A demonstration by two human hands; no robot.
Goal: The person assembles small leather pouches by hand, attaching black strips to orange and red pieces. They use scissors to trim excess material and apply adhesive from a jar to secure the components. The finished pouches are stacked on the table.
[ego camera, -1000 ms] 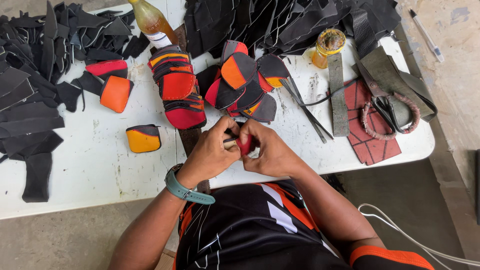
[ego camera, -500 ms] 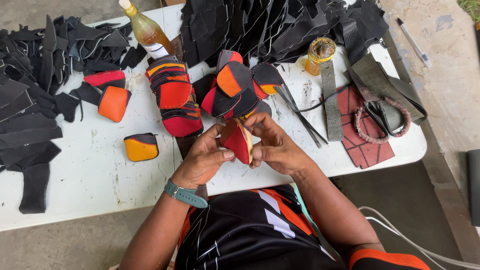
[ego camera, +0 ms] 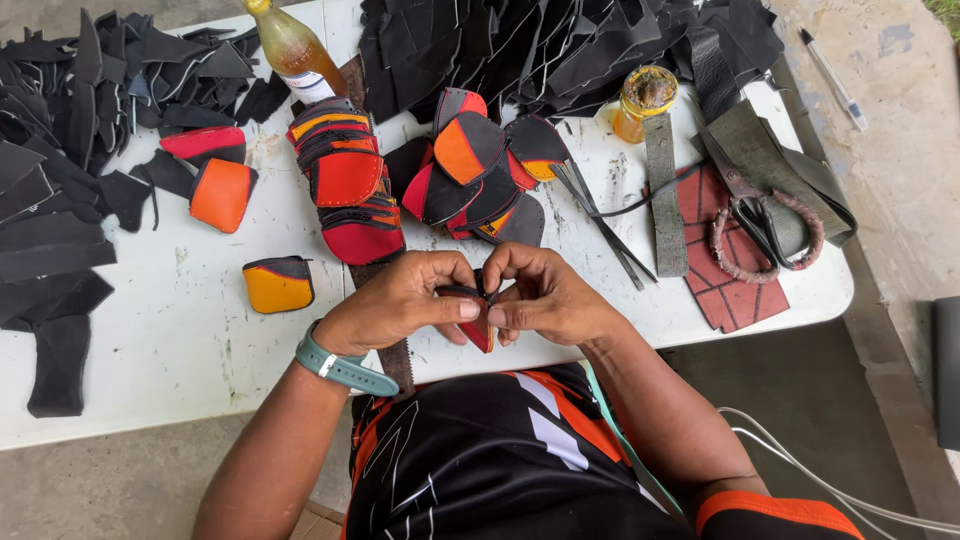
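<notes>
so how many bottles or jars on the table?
2. A bottle of amber liquid stands at the table's far edge, left of centre; a small yellow jar stands far right of centre. The black scraps could hide more.

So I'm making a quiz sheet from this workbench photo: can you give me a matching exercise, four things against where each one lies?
Things:
1. glass bottle
2. scissors
3. small jar
4. orange-and-black piece

Places:
A. alone on bare white table, beyond the left hand
B. far edge, by the black scraps
C. on the red sheet at the right
D. near the far edge, beside the grey strip

Pairs: 1-B, 2-C, 3-D, 4-A
</notes>
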